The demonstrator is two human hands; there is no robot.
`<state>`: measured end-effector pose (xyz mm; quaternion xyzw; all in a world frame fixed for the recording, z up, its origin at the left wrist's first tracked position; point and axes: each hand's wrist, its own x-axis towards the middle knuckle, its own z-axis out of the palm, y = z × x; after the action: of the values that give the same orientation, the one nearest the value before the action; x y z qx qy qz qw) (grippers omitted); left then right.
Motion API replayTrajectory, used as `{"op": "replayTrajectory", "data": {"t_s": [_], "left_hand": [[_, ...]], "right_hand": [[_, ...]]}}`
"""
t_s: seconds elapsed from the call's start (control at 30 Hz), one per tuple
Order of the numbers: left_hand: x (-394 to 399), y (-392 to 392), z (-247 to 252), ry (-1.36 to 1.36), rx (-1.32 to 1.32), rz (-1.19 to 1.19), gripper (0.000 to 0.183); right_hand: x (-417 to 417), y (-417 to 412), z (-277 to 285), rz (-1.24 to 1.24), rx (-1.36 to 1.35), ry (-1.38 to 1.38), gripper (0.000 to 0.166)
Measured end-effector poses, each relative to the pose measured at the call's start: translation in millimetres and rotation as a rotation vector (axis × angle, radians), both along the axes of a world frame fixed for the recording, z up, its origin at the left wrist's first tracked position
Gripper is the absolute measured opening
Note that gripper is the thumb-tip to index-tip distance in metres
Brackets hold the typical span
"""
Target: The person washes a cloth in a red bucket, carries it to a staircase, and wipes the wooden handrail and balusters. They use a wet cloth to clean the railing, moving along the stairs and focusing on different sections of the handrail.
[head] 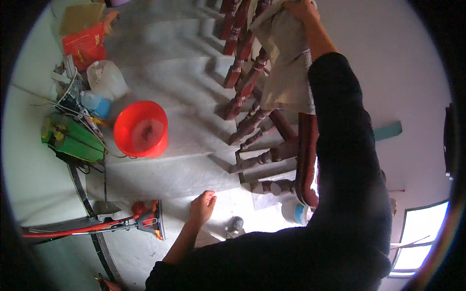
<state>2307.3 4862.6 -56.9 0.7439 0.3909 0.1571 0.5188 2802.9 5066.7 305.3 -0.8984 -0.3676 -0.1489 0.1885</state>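
Note:
My right hand (303, 10) reaches to the top of the view and grips a greyish-beige cloth (287, 80). The cloth lies draped along the dark red wooden handrail (306, 152) and hides a stretch of it. Turned balusters (251, 80) of the same dark red run beneath the rail. Low in the middle of the view, my left hand (202, 206) hangs free with loosely curled fingers, the thumb apart from them, and nothing in it. On the stairs to the left of the railing stands a red plastic bucket (160, 143) with cloudy water inside.
Along the left wall sit a green bag (72, 138), a whitish plastic bag (106, 80) and a red bag (85, 47). A floor squeegee or mop head (158, 220) with a red handle lies lower left. Pale steps (174, 83) climb upward. Near the rail's end is a white bucket (291, 212).

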Motion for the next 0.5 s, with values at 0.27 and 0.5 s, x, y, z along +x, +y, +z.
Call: {"op": "replayTrajectory", "data": {"t_s": [0.27,0.5], "left_hand": [[2,23,-11,0.022,-0.023,-0.207,0.020],[37,45,35,0.009,0.073,-0.491,0.023]], "right_hand": [[-95,-94,-75,-0.161,0.027,0.007,0.079],[-235,-343,-208,-0.268,-0.125,-0.026,0.079]]}}
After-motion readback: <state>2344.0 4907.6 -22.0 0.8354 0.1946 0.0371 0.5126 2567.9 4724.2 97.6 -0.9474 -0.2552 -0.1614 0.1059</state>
